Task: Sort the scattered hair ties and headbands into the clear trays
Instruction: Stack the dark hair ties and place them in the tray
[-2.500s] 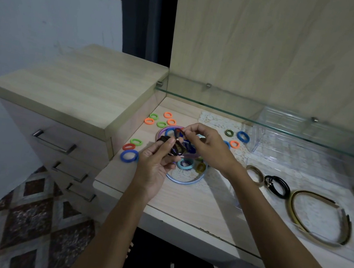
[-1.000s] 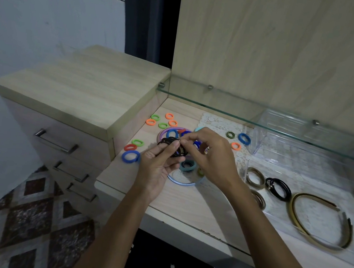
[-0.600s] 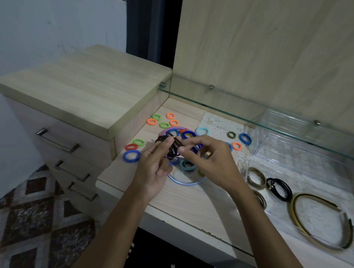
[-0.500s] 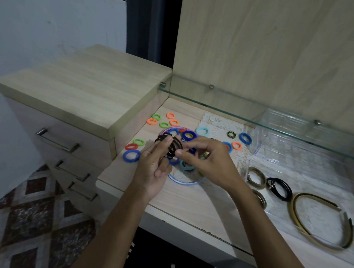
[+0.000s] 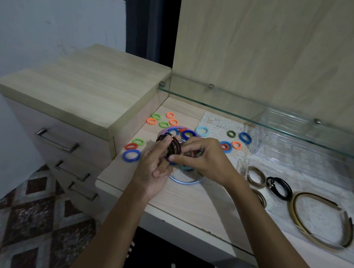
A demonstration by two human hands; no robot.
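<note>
So both hands are on a bundle of dark brown coiled hair ties held just above the wooden desk: left hand grips it with the thumb on top, right hand pinches its lower edge. Small colourful fabric hair ties lie scattered from 9 to 1 o'clock of the hands, and at 3 o'clock the clear plastic tray holds a tan and black headband.

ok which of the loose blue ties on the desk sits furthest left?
The blue hair tie at the desk's left edge, just below the red tie; the other blue ones lie farther right.

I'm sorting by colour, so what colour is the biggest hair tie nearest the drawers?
Blue: the hair tie shows clearly in the head view.
</note>
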